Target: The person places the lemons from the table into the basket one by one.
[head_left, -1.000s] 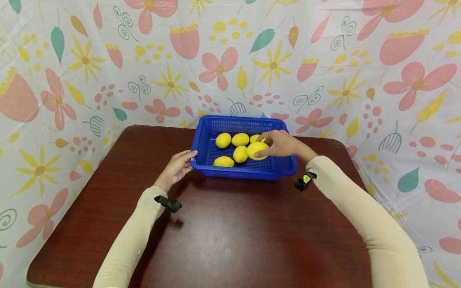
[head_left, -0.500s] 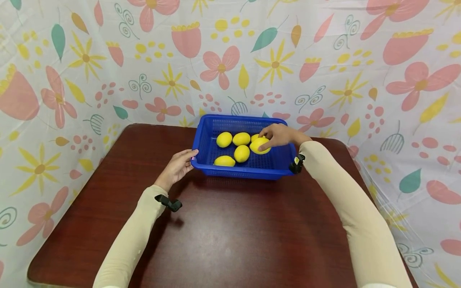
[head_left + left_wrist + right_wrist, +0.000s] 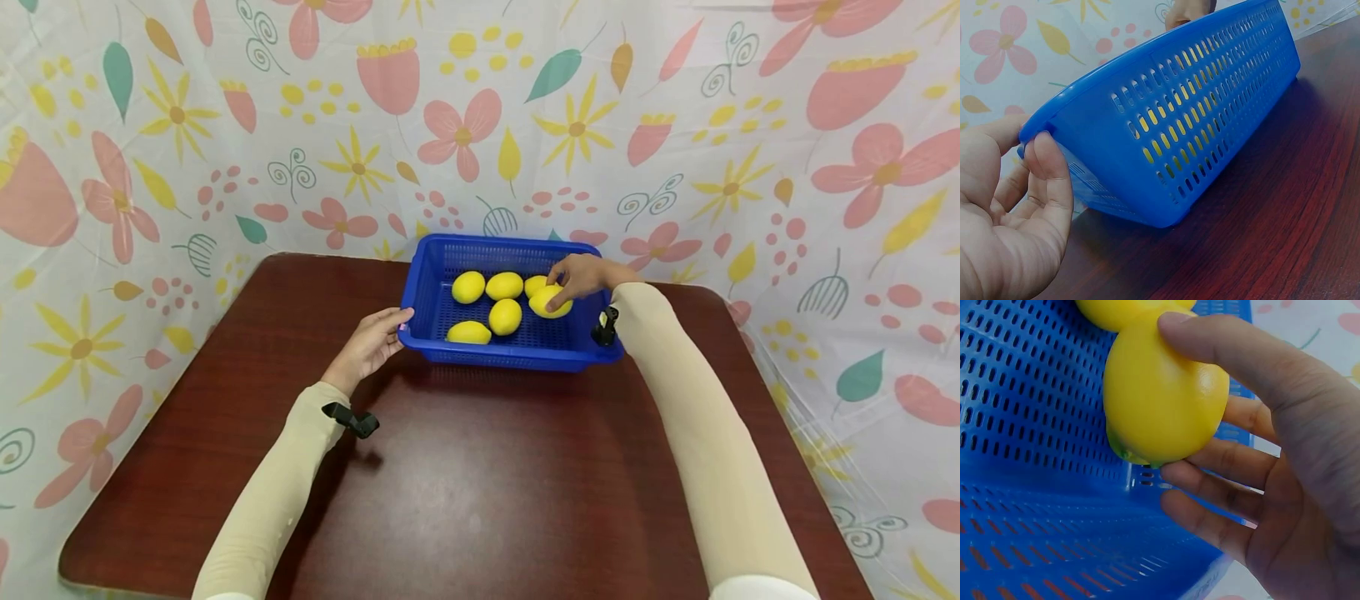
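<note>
A blue perforated plastic basket [image 3: 517,360] stands near the table's far edge. My left hand [image 3: 370,343] pinches its left front corner, thumb over the rim [image 3: 1047,112] and fingers beneath it. Inside the basket's right half, my right hand [image 3: 588,277] holds a yellow lemon [image 3: 550,302] between thumb and fingers. The right wrist view shows this lemon [image 3: 1160,387] up close, with the thumb on its upper side and another lemon [image 3: 1110,312] beside it. Several more lemons, such as the front one [image 3: 468,332], lie on the basket floor; one [image 3: 536,285] is partly hidden behind the held lemon.
The dark reddish-brown wooden table [image 3: 465,483] extends from the basket toward me. A white floral curtain [image 3: 465,200] hangs right behind the basket and along both sides. Black wrist straps [image 3: 351,419] sit over the beige sleeves [image 3: 270,492].
My right hand has moved slightly right and lower with the lemon, down into the basket. My left hand keeps its hold on the basket corner.
</note>
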Available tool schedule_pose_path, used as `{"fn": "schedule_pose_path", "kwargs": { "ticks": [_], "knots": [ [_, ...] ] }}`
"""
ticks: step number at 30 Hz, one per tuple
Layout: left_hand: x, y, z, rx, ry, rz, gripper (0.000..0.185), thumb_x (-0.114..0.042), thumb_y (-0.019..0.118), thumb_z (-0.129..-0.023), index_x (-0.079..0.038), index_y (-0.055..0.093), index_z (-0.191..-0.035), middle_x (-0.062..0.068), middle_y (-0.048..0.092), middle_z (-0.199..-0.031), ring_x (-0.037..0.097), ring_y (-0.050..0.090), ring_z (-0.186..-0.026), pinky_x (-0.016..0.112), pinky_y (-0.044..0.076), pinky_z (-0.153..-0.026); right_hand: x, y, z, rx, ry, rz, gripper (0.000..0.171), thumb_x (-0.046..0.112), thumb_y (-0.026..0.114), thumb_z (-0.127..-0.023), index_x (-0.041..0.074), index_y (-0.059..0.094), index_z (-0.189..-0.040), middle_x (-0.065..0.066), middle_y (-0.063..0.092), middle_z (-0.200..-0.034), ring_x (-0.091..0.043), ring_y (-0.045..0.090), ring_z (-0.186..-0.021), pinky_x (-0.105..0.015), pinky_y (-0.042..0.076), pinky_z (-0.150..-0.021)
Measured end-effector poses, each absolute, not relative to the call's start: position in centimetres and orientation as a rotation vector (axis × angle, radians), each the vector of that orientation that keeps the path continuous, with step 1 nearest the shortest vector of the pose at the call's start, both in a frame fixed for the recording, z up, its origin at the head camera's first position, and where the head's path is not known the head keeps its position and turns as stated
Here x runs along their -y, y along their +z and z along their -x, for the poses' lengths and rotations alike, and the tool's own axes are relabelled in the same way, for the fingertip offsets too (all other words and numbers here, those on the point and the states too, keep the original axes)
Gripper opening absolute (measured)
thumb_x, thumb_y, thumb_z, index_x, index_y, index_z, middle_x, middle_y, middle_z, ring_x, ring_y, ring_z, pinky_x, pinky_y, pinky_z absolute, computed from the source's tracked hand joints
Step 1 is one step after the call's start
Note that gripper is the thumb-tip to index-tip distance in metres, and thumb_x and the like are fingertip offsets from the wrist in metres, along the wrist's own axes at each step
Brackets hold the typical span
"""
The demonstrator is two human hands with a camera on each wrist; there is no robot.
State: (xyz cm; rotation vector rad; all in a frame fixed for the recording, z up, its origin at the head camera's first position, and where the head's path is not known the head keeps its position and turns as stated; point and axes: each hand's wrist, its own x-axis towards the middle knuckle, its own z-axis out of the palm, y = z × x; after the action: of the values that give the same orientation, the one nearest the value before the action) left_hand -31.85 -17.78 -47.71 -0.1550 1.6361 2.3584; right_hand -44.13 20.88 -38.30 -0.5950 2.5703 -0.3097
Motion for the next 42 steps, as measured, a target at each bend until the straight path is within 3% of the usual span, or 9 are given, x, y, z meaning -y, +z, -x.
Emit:
{"fn": "schedule_pose_path", "kwargs": {
  "ticks": [7, 11, 19, 26, 31, 38, 42],
  "knots": [
    [17.6, -47.6, 32.0, -1.648, 2.352, 0.14, 0.015, -0.02, 0.063, -0.104, -0.007, 0.058, -0.108, -0.001, 0.061, -0.083, 0.01, 0.059, -0.073, 0.022, 0.054, -0.071, -20.7, -38.4, 43.7, -2.591, -0.25, 0.569, 0.067, 0.049, 0.083, -0.084, 0.01, 0.062, -0.134, -0.018, 0.061, -0.127, -0.029, 0.062, -0.093, -0.041, 0.053, -0.08],
    [17.5, -47.6, 31.9, -1.624, 2.368, 0.147, 0.011, -0.018, 0.064, -0.103, -0.008, 0.059, -0.104, -0.002, 0.058, -0.08, 0.009, 0.056, -0.07, 0.021, 0.052, -0.067, -20.7, -38.8, 43.6, -2.583, -0.233, 0.543, 0.067, 0.05, 0.084, -0.082, 0.012, 0.062, -0.133, -0.016, 0.06, -0.127, -0.027, 0.061, -0.094, -0.039, 0.053, -0.079],
    [17.3, -47.8, 31.8, -1.626, 2.361, 0.166, 0.011, -0.017, 0.064, -0.103, -0.008, 0.058, -0.106, -0.002, 0.058, -0.08, 0.008, 0.056, -0.07, 0.021, 0.051, -0.067, -20.6, -39.6, 43.8, -2.558, -0.195, 0.506, 0.064, 0.051, 0.082, -0.083, 0.014, 0.062, -0.131, -0.017, 0.05, -0.145, -0.031, 0.059, -0.108, -0.044, 0.054, -0.088],
    [17.2, -48.0, 31.8, -1.637, 2.353, 0.167, 0.011, -0.018, 0.064, -0.103, -0.008, 0.058, -0.103, -0.003, 0.058, -0.078, 0.008, 0.056, -0.069, 0.021, 0.051, -0.066, -20.3, -40.0, 43.7, -2.563, -0.166, 0.485, 0.059, 0.053, 0.083, -0.082, 0.016, 0.064, -0.124, -0.015, 0.051, -0.141, -0.03, 0.055, -0.106, -0.043, 0.051, -0.087],
    [17.3, -47.9, 31.9, -1.631, 2.36, 0.168, 0.011, -0.017, 0.065, -0.103, -0.008, 0.058, -0.103, -0.003, 0.059, -0.078, 0.008, 0.056, -0.069, 0.021, 0.052, -0.066, -20.2, -39.5, 43.5, -2.587, -0.19, 0.514, 0.059, 0.052, 0.082, -0.083, 0.016, 0.064, -0.126, -0.017, 0.052, -0.143, -0.031, 0.061, -0.107, -0.044, 0.055, -0.088],
    [17.6, -47.8, 31.9, -1.62, 2.376, 0.166, 0.008, -0.016, 0.064, -0.103, -0.009, 0.061, -0.102, -0.002, 0.061, -0.08, 0.009, 0.058, -0.07, 0.022, 0.053, -0.068, -20.2, -37.9, 42.7, -2.622, -0.252, 0.615, 0.064, 0.056, 0.079, -0.084, 0.013, 0.065, -0.13, -0.015, 0.067, -0.128, -0.032, 0.063, -0.115, -0.051, 0.052, -0.094],
    [17.7, -47.8, 31.9, -1.627, 2.377, 0.172, 0.007, -0.017, 0.065, -0.102, -0.01, 0.064, -0.101, -0.001, 0.063, -0.082, 0.01, 0.06, -0.073, 0.022, 0.054, -0.069, -20.2, -37.5, 41.9, -2.659, -0.335, 0.697, 0.057, 0.049, 0.077, -0.089, 0.01, 0.065, -0.129, -0.013, 0.072, -0.119, -0.032, 0.065, -0.113, -0.052, 0.052, -0.096]
  ]
}}
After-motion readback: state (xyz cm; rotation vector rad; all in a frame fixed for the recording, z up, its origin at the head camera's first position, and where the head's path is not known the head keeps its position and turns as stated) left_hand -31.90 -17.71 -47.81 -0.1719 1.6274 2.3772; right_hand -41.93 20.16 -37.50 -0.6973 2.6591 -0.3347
